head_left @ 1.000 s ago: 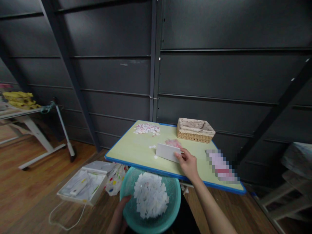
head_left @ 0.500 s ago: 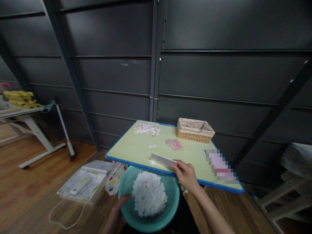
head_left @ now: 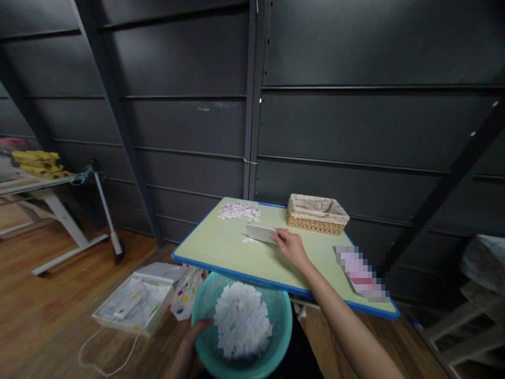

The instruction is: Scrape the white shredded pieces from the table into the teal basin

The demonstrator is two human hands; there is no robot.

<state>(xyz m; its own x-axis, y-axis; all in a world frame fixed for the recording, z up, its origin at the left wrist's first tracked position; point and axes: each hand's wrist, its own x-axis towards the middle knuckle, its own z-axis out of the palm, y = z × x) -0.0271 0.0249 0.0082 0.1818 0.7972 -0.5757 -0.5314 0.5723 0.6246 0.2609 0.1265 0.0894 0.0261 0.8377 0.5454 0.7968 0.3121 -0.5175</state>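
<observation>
My right hand (head_left: 291,247) grips the end of a flat white scraper-like strip (head_left: 261,232), held on edge over the yellow tabletop (head_left: 221,247). A few white scraps (head_left: 248,240) lie just below the strip. Beyond it, toward the far left corner, spreads a pile of white and pink scraps (head_left: 239,211). My left hand (head_left: 194,337) holds the left rim of a teal mesh basket (head_left: 281,337) under the table's front edge. Inside the basket is a heap of white paper-like pieces (head_left: 242,321). Most fingers of that hand are hidden beneath the basket.
A cloth-lined wicker basket (head_left: 317,213) stands at the table's back right. A blurred-out flat item (head_left: 360,273) lies near the right edge. On the floor at left sits an open white box (head_left: 134,305) with a cord. Dark metal wall panels (head_left: 189,126) rise behind.
My right hand has moved the white strip away from the front edge, farther onto the table. The pinkish patch there is now covered from view. My left hand stays on the basket.
</observation>
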